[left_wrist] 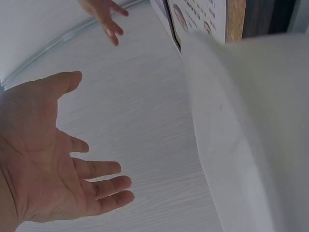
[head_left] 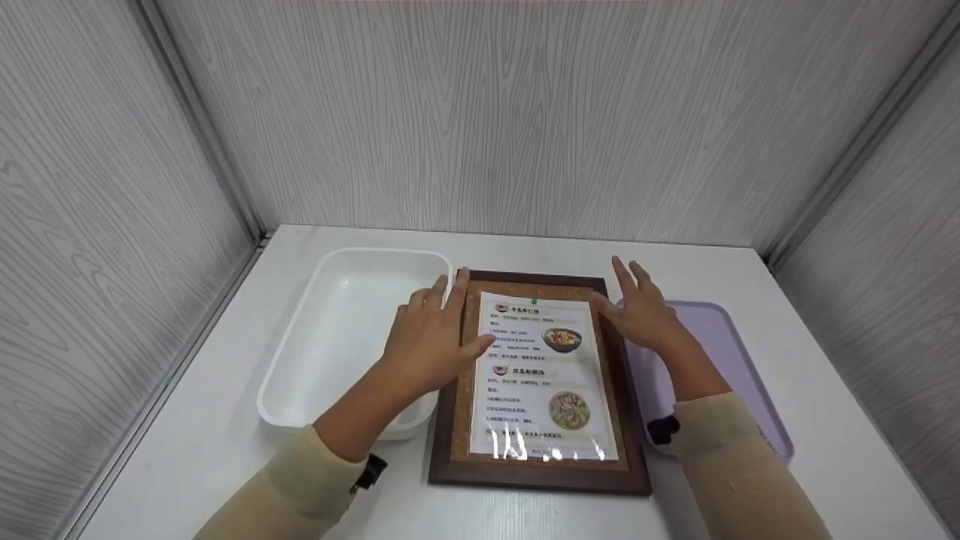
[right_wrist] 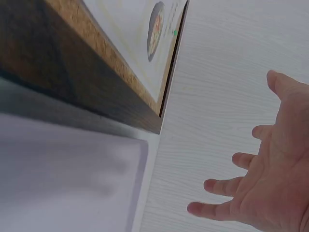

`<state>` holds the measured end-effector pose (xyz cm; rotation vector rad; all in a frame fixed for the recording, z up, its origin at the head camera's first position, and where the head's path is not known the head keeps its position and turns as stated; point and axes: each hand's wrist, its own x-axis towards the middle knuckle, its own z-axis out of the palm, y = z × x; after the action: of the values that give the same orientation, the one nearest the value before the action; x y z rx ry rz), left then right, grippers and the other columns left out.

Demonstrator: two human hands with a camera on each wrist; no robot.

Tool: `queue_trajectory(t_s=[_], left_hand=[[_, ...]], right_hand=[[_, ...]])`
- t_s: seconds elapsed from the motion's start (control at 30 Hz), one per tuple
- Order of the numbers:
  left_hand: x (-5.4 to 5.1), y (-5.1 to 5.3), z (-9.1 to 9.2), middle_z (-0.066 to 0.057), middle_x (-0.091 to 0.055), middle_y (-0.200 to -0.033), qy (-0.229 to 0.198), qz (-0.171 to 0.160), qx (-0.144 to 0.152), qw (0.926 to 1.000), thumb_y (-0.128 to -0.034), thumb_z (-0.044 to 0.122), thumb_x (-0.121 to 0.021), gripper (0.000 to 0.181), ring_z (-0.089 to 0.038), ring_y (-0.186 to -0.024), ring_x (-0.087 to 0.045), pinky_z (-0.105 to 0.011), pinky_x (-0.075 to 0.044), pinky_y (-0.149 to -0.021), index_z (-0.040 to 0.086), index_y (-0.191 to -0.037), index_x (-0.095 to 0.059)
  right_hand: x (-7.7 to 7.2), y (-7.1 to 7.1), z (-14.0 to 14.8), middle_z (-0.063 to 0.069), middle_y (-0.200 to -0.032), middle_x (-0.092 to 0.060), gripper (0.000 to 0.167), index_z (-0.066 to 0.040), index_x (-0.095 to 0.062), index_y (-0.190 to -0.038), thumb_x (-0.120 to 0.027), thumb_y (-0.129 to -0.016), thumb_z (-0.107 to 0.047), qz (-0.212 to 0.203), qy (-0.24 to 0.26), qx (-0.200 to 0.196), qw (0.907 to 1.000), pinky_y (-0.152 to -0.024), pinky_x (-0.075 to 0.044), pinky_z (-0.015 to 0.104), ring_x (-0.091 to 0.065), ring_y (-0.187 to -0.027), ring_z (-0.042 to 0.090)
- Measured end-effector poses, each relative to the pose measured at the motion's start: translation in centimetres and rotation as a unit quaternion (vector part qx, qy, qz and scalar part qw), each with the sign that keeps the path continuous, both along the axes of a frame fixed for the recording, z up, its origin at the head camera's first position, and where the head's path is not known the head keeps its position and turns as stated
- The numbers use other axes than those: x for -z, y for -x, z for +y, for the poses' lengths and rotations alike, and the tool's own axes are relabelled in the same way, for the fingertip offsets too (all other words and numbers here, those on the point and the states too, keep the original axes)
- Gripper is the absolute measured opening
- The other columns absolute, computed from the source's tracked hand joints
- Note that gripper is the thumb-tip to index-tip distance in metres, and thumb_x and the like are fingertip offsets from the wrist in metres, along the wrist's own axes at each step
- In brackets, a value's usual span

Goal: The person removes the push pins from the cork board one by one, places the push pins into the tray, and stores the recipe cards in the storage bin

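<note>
Beige-sleeved left hand [head_left: 427, 337] hangs over the left side of the brown-framed corkboard [head_left: 462, 424], fingers straight and spread wide, nothing held. Right hand [head_left: 646, 319] sits by the upper right edge, fingers fanned, thumb overlapping the frame in the head view, also holding nothing. Wrist views show both palms bare; fingertip contact with the frame can't be confirmed.

Corkboard lies face up on the white tabletop [head_left: 487, 517], between 2 trays. On it: glossy printed sheet [head_left: 517, 390], 1 green pin [head_left: 534, 301] at its top edge, 2 food pictures, print mostly blurred, glare along the bottom.

Further out: white tray [head_left: 292, 337] on the left, its right rim just beside the frame; lilac tray [head_left: 724, 352] on the right, partly hidden by the right forearm. Grey wood-grain wall [head_left: 480, 135] behind.

Step in hand reads as positioning at the board: 2 hands bracket it, no grip. Next move, if the board is to be handled, probably calls for level palms closing on opposite frame sides, fingers off the sheet and clear of both tray rims.
</note>
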<state>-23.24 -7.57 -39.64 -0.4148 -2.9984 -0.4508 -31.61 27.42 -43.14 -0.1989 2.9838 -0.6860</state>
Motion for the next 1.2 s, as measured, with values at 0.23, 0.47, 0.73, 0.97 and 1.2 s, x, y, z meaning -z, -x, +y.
queue_trajectory(t_s=[0.23, 0.47, 0.73, 0.97, 1.2], left_hand=[[1.2, -3.2, 0.9, -0.022, -0.035, -0.175, -0.123, -0.027, 0.047, 0.9909, -0.0967, 0.049, -0.080, 0.113, -0.042, -0.158, -0.042, -0.055, -0.039, -0.128, 0.004, -0.174, -0.011], [2.8, -4.4, 1.3, -0.024, -0.030, -0.176, -0.214, -0.078, 0.045, 0.9726, -0.0909, 0.034, -0.089, 0.116, -0.044, -0.162, -0.034, -0.059, -0.035, -0.130, 0.005, -0.174, -0.013], [5.0, -4.9, 1.7, -0.020, -0.028, -0.178, -0.328, -0.147, 0.022, 0.9329, -0.0918, 0.029, -0.088, 0.109, -0.043, -0.164, -0.030, -0.063, -0.031, -0.131, 0.010, -0.173, -0.018], [6.7, -5.6, 2.2, -0.024, -0.039, -0.171, -0.384, -0.209, 0.027, 0.8988, -0.0916, 0.029, -0.087, 0.104, -0.046, -0.158, -0.041, -0.065, -0.040, -0.124, 0.010, -0.171, -0.024], [8.0, -6.0, 2.6, -0.018, -0.065, -0.139, -0.402, -0.240, 0.023, 0.8832, -0.0908, 0.018, -0.085, 0.101, -0.029, -0.120, -0.069, -0.056, -0.048, -0.115, 0.005, -0.169, -0.023]], right_hand=[[1.0, 0.6, -1.1, 0.027, -0.180, -0.001, 0.094, -0.021, 0.003, -0.176, -0.055, -0.110, -0.056, -0.011, 0.104, -0.027, 0.9942, -0.125, -0.026, 0.078, -0.022, -0.161, 0.061], [2.7, 1.7, -1.9, 0.026, -0.179, -0.008, 0.095, -0.019, -0.003, -0.176, -0.065, -0.109, -0.043, -0.021, 0.200, -0.034, 0.9790, -0.128, -0.029, 0.070, -0.025, -0.162, 0.055], [4.3, 2.8, -3.1, 0.018, -0.180, -0.018, 0.090, -0.021, -0.012, -0.176, -0.070, -0.107, -0.021, -0.040, 0.279, -0.030, 0.9589, -0.120, -0.046, 0.063, -0.042, -0.156, 0.048], [4.7, 4.1, -4.7, 0.015, -0.177, -0.031, 0.079, -0.021, -0.024, -0.173, -0.068, -0.108, -0.018, -0.050, 0.272, -0.015, 0.9609, -0.119, -0.048, 0.058, -0.046, -0.155, 0.042], [5.5, 5.0, -5.7, 0.015, -0.167, -0.047, 0.068, -0.017, -0.037, -0.168, -0.068, -0.107, -0.017, -0.058, 0.260, -0.009, 0.9639, -0.115, -0.052, 0.056, -0.050, -0.152, 0.039]])
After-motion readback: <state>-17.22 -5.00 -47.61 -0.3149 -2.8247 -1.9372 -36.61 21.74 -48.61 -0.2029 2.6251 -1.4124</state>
